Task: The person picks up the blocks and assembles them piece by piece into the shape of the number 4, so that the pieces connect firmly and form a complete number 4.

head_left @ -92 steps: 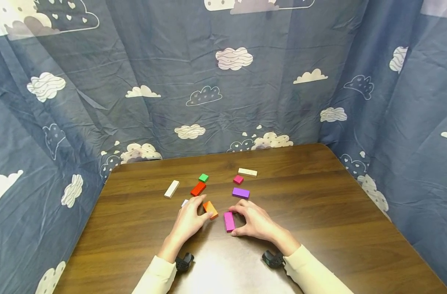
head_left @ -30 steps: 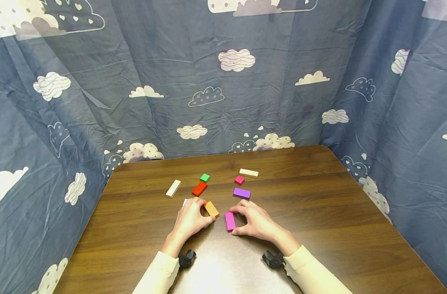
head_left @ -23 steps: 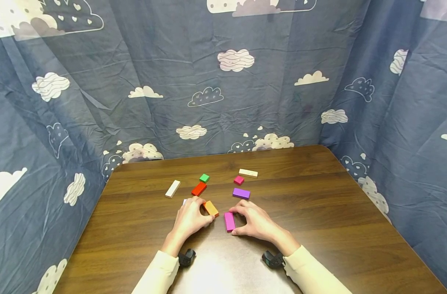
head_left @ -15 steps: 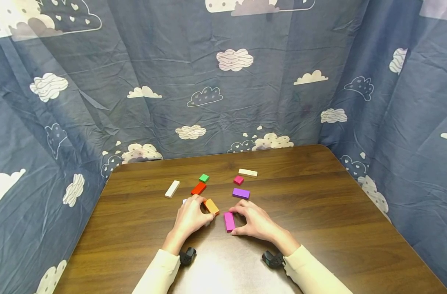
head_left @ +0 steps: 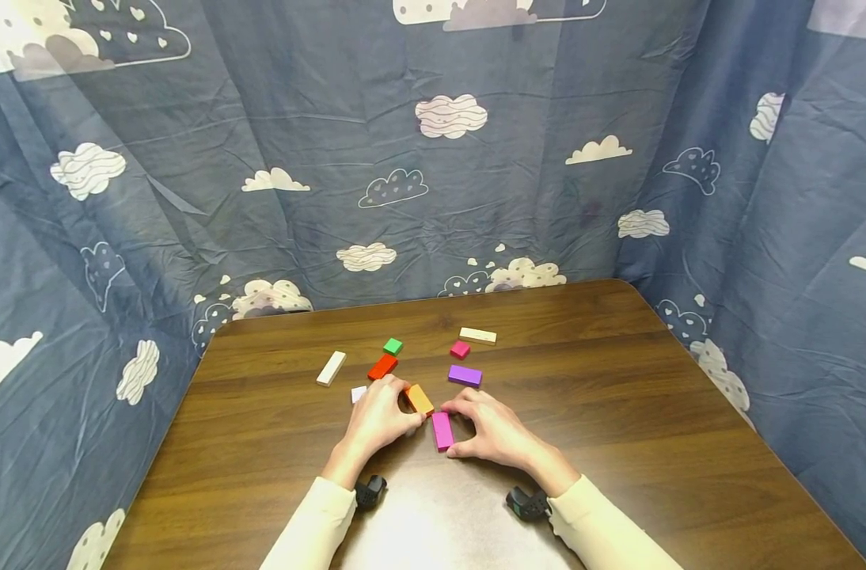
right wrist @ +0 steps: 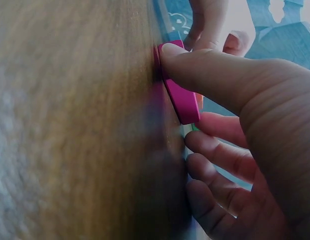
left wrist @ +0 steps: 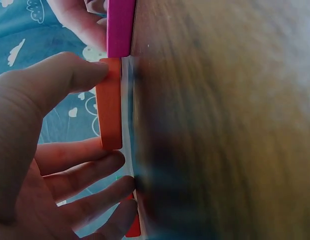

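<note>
On the wooden table [head_left: 618, 412], my left hand [head_left: 377, 417] pinches an orange rectangular block [head_left: 419, 400] between thumb and forefinger. In the left wrist view a thin gap shows between this orange block [left wrist: 110, 110] and the tabletop. My right hand [head_left: 495, 427] holds a magenta rectangular block [head_left: 442, 431] by its two ends, thumb at the near one. The orange block's near end lies close to the magenta block's far end; whether they touch I cannot tell. Just behind my left fingers are a red block [head_left: 383, 366] and a pale lavender block [head_left: 358, 394], partly hidden.
A purple block [head_left: 465, 376] lies beyond my right hand, with a small crimson block [head_left: 460, 350] and a cream block [head_left: 478, 336] behind it. At the left are a white block [head_left: 331, 369] and a small green block [head_left: 393, 346]. A cloud-print curtain [head_left: 319, 119] hangs behind.
My left hand has carried the orange block right, towards the magenta block, and more of the lavender block shows. My right hand stays in place on the magenta block.
</note>
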